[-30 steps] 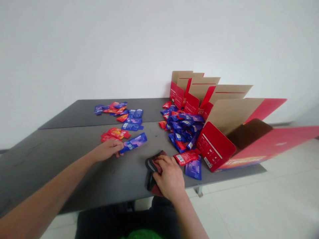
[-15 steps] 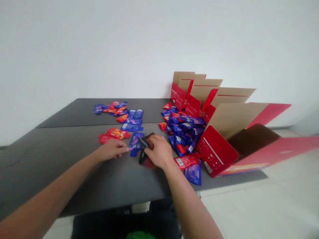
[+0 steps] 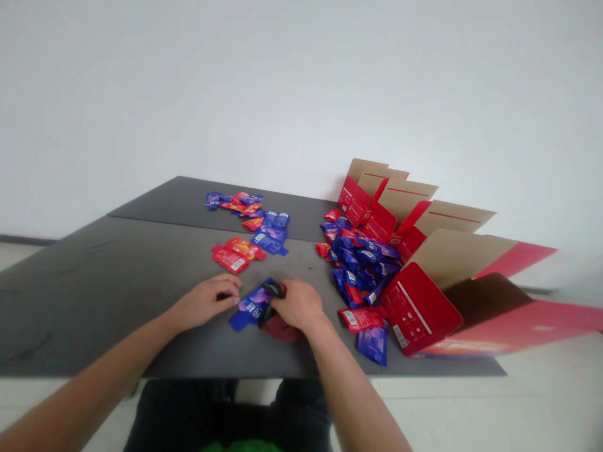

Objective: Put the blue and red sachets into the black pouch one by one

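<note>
A flat blue printed piece with a tab at its end (image 3: 253, 305) lies on the dark table between my hands. My right hand (image 3: 301, 304) is closed round a black and dark-red hand tool (image 3: 277, 326), whose kind I cannot make out; its black end covers part of the blue piece. Beside the piece's left edge is my left hand (image 3: 214, 300), fingers half curled and thumb apart from them. Its thumb tip reaches the edge; whether it presses there I cannot tell. Just beyond lie flat red pieces (image 3: 235, 252) and more blue pieces (image 3: 271, 240).
On the right, a heap of red and blue packets (image 3: 360, 257) leans against a row of open red cartons (image 3: 419, 307) with raised flaps. A red packet (image 3: 360, 318) and a blue packet (image 3: 374, 344) lie near the front edge. Further packets (image 3: 238, 202) lie at the back.
The view has shifted and tilted. The blue piece is turned and lies farther from the red pieces. My left fingers have loosened from its edge; the tool stays in my right hand.
</note>
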`<state>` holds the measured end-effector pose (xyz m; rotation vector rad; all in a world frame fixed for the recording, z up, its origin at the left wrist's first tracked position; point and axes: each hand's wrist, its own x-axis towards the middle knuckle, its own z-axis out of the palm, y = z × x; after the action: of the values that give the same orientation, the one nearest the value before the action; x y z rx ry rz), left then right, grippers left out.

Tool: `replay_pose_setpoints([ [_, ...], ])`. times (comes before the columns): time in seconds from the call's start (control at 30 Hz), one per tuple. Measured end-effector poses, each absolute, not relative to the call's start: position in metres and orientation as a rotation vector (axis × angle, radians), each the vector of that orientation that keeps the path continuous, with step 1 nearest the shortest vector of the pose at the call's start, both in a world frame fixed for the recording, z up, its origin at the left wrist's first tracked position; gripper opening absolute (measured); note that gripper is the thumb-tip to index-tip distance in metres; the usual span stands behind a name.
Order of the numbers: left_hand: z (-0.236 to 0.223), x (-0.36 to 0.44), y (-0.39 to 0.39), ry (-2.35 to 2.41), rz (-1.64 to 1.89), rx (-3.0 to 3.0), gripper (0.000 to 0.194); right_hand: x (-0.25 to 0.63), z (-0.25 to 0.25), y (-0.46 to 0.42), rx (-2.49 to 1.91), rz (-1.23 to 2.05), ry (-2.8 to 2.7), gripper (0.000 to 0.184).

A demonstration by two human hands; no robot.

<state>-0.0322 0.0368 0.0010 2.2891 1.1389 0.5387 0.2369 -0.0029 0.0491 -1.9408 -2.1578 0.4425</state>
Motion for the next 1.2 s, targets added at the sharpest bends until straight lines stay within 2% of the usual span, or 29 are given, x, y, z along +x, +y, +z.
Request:
replay_pose_setpoints([
  [0.13, -0.001, -0.037, 0.031, 1.167, 0.568, 2.310, 0.029, 0.217, 0.046, -0.059, -2.105, 0.338, -2.009, 0.020],
  [0.27, -0.002, -0.037, 0.018, 1.194, 0.599, 2.367, 0.030, 0.213, 0.050, -0.077, -2.005, 0.433, -2.115, 0.015],
  [0.4, -0.005, -0.042, 0.009, 1.232, 0.618, 2.380, 0.031, 0.229, 0.066, -0.073, -1.845, 0.582, -2.226, 0.011],
  [0.53, -0.007, -0.044, 0.008, 1.258, 0.618, 2.387, 0.031, 0.222, 0.084, -0.053, -1.830, 0.312, -2.111, 0.016],
  [0.63, -0.006, -0.042, 0.008, 1.241, 0.628, 2.390, 0.031, 0.189, 0.076, -0.034, -1.668, 0.179, -2.249, 0.022],
  [0.73, -0.006, -0.041, 0.008, 1.251, 0.630, 2.361, 0.036, 0.162, 0.053, -0.024, -1.596, 0.213, -2.384, 0.022],
  [0.87, -0.005, -0.042, 0.009, 1.211, 0.637, 2.383, 0.033, 0.188, 0.033, -0.037, -1.589, 0.256, -2.330, 0.023],
  [1.03, -0.005, -0.043, 0.012, 1.142, 0.575, 2.414, 0.029, 0.235, 0.049, -0.045, -1.922, 0.175, -2.072, 0.018],
  [1.2, -0.005, -0.042, 0.010, 1.172, 0.616, 2.403, 0.028, 0.174, 0.053, -0.026, -1.606, 0.100, -2.223, 0.022],
])
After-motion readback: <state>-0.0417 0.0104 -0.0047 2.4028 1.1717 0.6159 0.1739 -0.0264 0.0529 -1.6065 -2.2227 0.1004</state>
